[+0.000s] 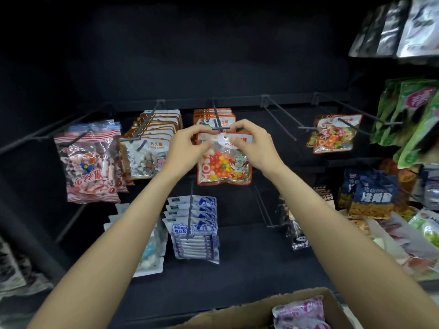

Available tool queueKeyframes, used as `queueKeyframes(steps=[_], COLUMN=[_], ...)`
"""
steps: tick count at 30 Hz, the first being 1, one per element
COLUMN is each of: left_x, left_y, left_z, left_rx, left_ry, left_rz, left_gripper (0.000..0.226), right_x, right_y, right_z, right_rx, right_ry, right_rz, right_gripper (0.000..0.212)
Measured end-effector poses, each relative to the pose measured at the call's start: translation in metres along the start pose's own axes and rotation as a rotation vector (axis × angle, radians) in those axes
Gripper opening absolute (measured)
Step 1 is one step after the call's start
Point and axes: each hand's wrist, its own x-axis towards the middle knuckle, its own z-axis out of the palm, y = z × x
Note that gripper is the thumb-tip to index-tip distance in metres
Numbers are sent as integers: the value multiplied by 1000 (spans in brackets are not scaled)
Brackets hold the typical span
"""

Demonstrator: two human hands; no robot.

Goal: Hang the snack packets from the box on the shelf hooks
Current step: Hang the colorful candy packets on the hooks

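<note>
I am pinching the top corners of the colourful candy packet (pixel 224 160) with my left hand (pixel 184 144) and my right hand (pixel 255 144), holding its hang hole just below the tip of the middle hook (pixel 217 117), in front of matching packets. The cardboard box (pixel 256 312) is sitting below, holding a pink packet (pixel 300 312).

The candy packet (pixel 224 160) at the centre is showing glossy clear plastic with an orange printed border. The hook (pixel 217 117) above it is looking like thin matt dark metal. The box (pixel 297 305), near right, is showing dull brown cardboard. Far right, silver pouches (pixel 392 27) are gleaming like foil.
</note>
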Motion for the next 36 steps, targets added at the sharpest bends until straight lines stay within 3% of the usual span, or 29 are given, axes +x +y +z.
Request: queueKeyframes(steps=[8, 11, 17, 21, 24, 29, 32, 36], left_x=[5, 4, 3, 13, 27, 56, 67, 59], left_y=[-4, -6, -12, -23, -35, -62, -75, -77], left_z=[4, 5, 5, 12, 25, 36, 40, 41], left_rx=[114, 130, 212, 349, 502, 599, 653, 595], left_ry=[156, 147, 43, 101, 179, 192, 140, 166], left_rz=[-43, -66, -34, -13, 42, 73, 57, 90], left_gripper=[23, 18, 41, 43, 42, 41, 46, 49], right_x=[8, 9, 13, 13, 17, 46, 58, 48], right_y=[0, -1, 4, 17, 34, 59, 68, 70], right_z=[12, 12, 11, 18, 23, 34, 42, 45], right_rx=[58, 54, 22, -243, -441, -784, -916, -881], right_ry=[71, 86, 57, 106, 58, -101, -134, -120], right_rz=[68, 45, 39, -58, -174, -152, -111, -98], right_gripper=[12, 14, 11, 18, 41, 78, 82, 74])
